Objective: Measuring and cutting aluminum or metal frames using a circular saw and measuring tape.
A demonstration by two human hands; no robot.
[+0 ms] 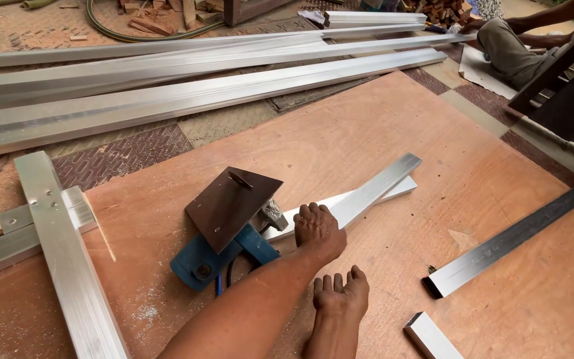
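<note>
Gripping aluminium bar with one hand, beside blue saw; other hand is resting open, empty, on plywood board.

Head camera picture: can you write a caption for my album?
A left hand presses short aluminium bars beside a blue power tool on a plywood board; the right hand rests flat.
</note>
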